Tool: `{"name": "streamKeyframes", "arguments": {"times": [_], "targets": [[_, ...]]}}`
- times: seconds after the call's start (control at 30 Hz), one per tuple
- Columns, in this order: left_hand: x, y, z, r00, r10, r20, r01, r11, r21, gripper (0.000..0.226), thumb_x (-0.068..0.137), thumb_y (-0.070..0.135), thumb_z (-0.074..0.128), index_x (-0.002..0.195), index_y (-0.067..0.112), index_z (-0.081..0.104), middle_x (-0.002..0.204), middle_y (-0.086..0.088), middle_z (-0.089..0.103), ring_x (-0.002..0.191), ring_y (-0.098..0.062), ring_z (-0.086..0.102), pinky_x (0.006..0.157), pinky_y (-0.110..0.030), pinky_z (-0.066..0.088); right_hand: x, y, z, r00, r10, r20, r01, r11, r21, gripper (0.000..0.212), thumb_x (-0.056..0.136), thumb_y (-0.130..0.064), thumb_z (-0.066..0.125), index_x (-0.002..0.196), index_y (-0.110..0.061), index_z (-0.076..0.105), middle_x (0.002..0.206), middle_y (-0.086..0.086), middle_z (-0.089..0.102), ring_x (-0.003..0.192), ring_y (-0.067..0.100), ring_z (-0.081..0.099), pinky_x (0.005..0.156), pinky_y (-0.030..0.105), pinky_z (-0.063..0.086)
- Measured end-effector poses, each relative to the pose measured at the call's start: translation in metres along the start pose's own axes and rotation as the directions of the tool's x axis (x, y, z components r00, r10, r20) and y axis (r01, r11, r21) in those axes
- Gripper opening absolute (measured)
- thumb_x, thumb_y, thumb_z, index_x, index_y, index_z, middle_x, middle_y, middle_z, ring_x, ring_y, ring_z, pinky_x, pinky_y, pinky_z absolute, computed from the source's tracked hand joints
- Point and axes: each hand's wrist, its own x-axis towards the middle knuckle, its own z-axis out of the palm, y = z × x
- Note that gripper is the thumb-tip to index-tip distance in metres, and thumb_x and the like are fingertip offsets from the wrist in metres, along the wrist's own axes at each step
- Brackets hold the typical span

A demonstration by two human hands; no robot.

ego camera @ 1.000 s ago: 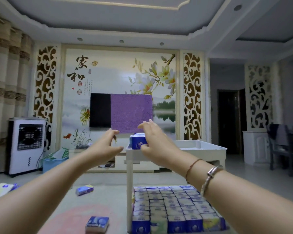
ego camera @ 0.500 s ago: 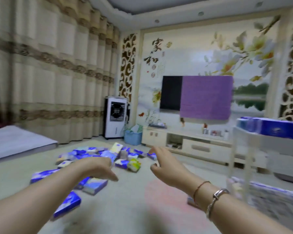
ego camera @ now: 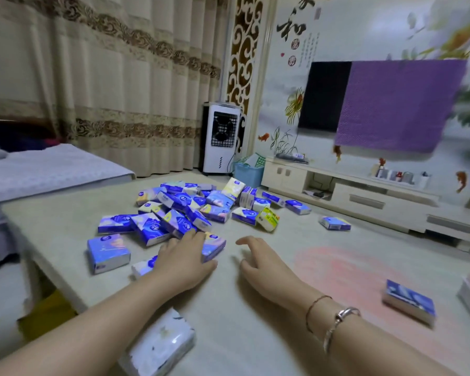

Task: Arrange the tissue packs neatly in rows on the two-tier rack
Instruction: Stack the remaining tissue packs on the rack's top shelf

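Living room floor (ego camera: 255, 308) is beige carpet, with a big loose pile of tissue packs (ego camera: 190, 210) scattered at 12 o'clock from the hands. Left hand (ego camera: 183, 256) lies flat on one pack (ego camera: 213, 246), fingers straight. Right hand (ego camera: 261, 263) hovers at 3 o'clock of it, fingers loosely spread, holding nothing.
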Motion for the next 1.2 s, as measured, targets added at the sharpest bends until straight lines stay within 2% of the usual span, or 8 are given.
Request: {"name": "streamKeyframes", "arguments": {"times": [0.17,0.27,0.4,0.5,0.63,0.7,0.83,1.2], "targets": [[0.024,0.009,0.015,0.977,0.151,-0.152,-0.173,0.974,-0.143,0.046,0.089,0.042,0.055,0.132,0.029,0.045,0.136,0.007,0.049,0.124,-0.023,0.043,0.1,-0.035,0.036,0.03,0.012,0.017,0.987,-0.045,-0.155,0.042,0.999,-0.021,0.039,0.092,-0.011,0.044,0.131,-0.017,0.045,0.136,0.0,0.043,0.128,0.011,0.038,0.097,0.014,0.026],[0.04,0.021,0.019,0.951,0.232,-0.204,-0.278,0.931,-0.237,0.046,0.086,0.04,0.058,0.129,0.025,0.049,0.129,0.006,0.053,0.121,-0.022,0.045,0.099,-0.035,0.038,0.049,0.029,0.009,0.963,-0.067,-0.26,0.036,0.992,-0.124,0.037,0.088,-0.009,0.048,0.124,-0.011,0.049,0.13,0.006,0.045,0.123,0.02,0.042,0.096,0.022,0.032],[0.067,0.038,0.019,0.911,0.203,-0.358,-0.133,0.968,0.211,0.056,0.086,0.051,0.047,0.133,0.023,0.037,0.141,0.0,0.042,0.129,-0.03,0.032,0.111,-0.045,0.019,0.07,0.06,-0.007,0.946,-0.016,-0.324,-0.08,0.956,-0.281,0.041,0.087,-0.012,0.048,0.128,-0.011,0.048,0.145,0.011,0.036,0.139,0.027,0.027,0.11,0.032,0.023],[0.093,0.03,0.012,0.958,0.033,-0.286,0.066,0.942,0.329,0.09,0.078,0.079,0.033,0.149,0.027,0.015,0.159,-0.005,0.008,0.144,-0.042,-0.005,0.107,-0.068,-0.007,0.089,0.072,-0.014,0.958,-0.003,-0.287,-0.101,0.933,-0.347,0.045,0.093,-0.022,0.044,0.138,-0.02,0.044,0.157,0.007,0.023,0.148,0.023,0.009,0.117,0.037,0.014],[0.111,0.013,0.019,0.974,-0.221,-0.038,0.224,0.94,0.259,0.103,0.067,0.092,0.016,0.152,0.034,0.008,0.161,-0.004,-0.003,0.14,-0.042,-0.025,0.099,-0.076,-0.002,0.127,0.069,-0.011,0.972,0.0,-0.235,-0.095,0.915,-0.392,0.05,0.097,-0.031,0.038,0.147,-0.03,0.031,0.161,0.001,0.011,0.148,0.021,0.0,0.118,0.042,0.001],[0.113,0.013,0.023,0.984,-0.18,-0.003,0.173,0.944,0.282,0.098,0.072,0.088,0.018,0.151,0.031,0.012,0.161,-0.005,0.002,0.143,-0.04,-0.016,0.101,-0.075,0.0,0.146,0.068,-0.005,0.985,0.036,-0.168,-0.101,0.913,-0.395,0.05,0.098,-0.036,0.035,0.148,-0.034,0.027,0.16,0.003,0.012,0.148,0.022,0.002,0.117,0.046,0.001],[0.114,0.014,0.023,0.995,-0.103,0.018,0.093,0.954,0.286,0.091,0.076,0.084,0.022,0.15,0.031,0.016,0.16,-0.004,0.01,0.145,-0.032,0.008,0.107,-0.069,0.002,0.157,0.073,0.003,0.994,0.108,-0.008,-0.099,0.871,-0.481,0.042,0.099,-0.041,0.032,0.14,-0.034,0.041,0.146,0.003,0.041,0.135,0.028,0.032,0.11,0.044,0.025],[0.076,0.095,0.03,0.913,0.325,0.246,-0.326,0.945,-0.037,0.083,0.075,0.072,0.055,0.145,0.034,0.029,0.158,-0.003,0.016,0.145,-0.03,0.011,0.115,-0.041,0.022,0.046,0.1,-0.058,0.98,0.197,0.011,-0.168,0.865,-0.473,0.048,0.091,-0.026,0.048,0.136,-0.039,0.039,0.137,-0.001,0.046,0.125,0.024,0.045,0.104,0.04,0.03]]}}
